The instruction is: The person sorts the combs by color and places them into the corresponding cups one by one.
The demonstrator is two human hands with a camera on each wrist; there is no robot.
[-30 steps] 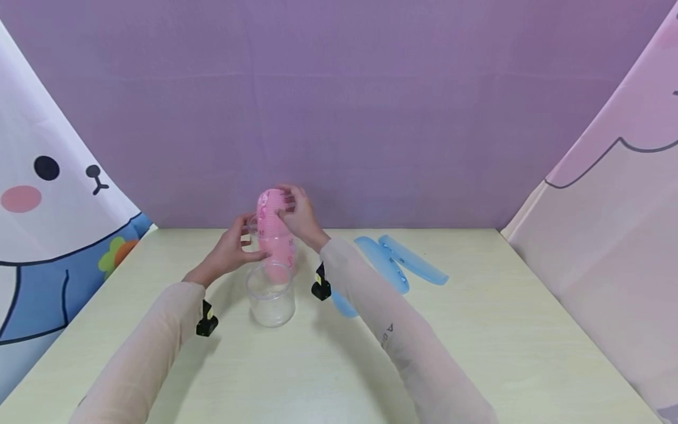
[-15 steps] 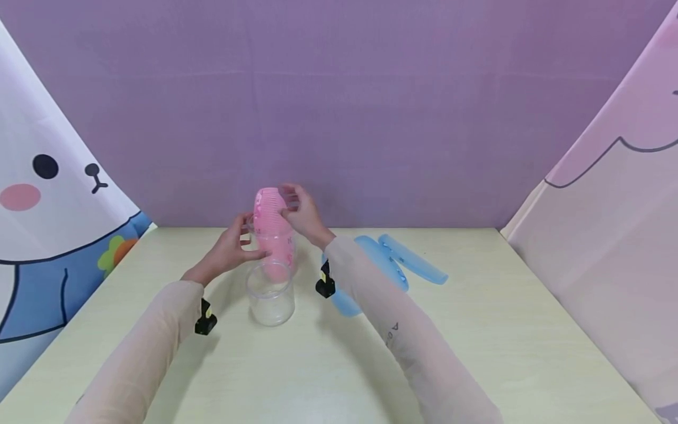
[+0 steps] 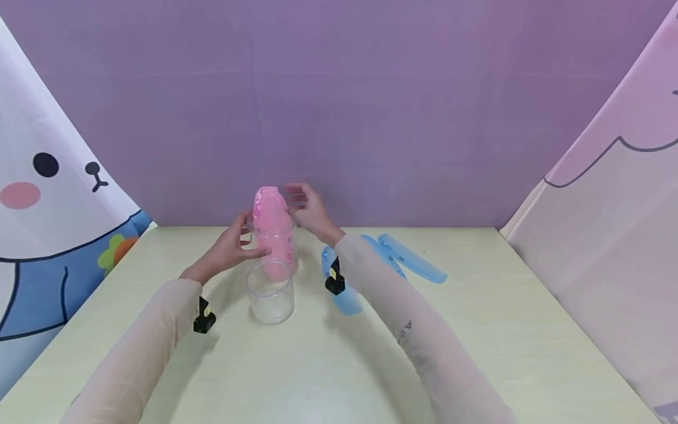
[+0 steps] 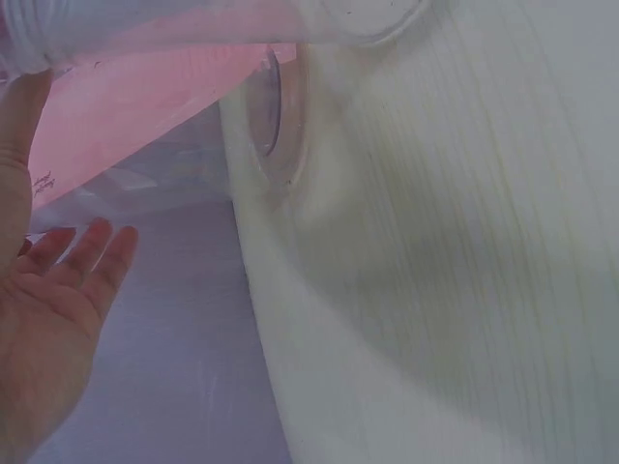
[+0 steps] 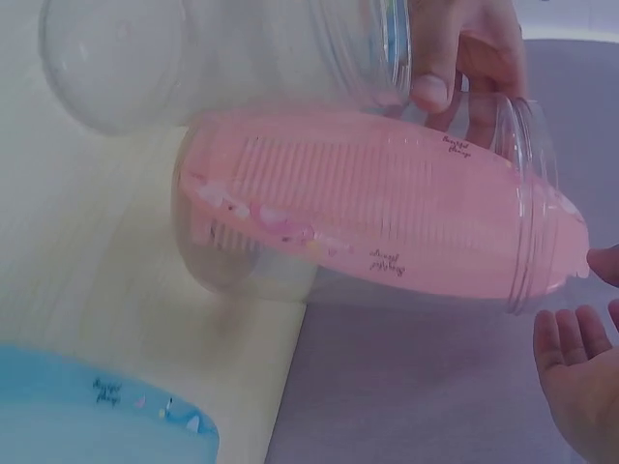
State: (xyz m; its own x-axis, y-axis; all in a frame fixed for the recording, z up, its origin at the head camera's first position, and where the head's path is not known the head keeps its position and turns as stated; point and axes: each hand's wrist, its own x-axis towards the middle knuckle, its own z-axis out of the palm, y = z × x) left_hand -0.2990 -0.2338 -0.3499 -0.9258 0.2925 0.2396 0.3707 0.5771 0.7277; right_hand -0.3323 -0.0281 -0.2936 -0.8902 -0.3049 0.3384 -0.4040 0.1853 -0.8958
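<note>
Pink combs (image 3: pixel 271 211) stand upright in a clear plastic jar (image 5: pixel 525 227), their upper ends rising above its rim. My left hand (image 3: pixel 229 248) holds this jar from the left, thumb on the near side and fingers behind. Just right of the combs' tops is my right hand (image 3: pixel 311 213), fingers extended and holding nothing; in the right wrist view its fingertips (image 5: pixel 571 333) lie close to the combs' ends. A second clear jar (image 3: pixel 272 307) stands in front with nothing visible inside.
Several blue combs lie on the pale table: one (image 3: pixel 346 301) partly under the right wrist, another (image 3: pixel 415 260) farther right, and one partly hidden by the sleeve. A purple cloth (image 3: pixel 371 118) hangs behind the table's far edge.
My right hand has let go of the pink combs and moved slightly right, away from them. The combs now lean a little left in the jar. My left hand stays on the jar.
</note>
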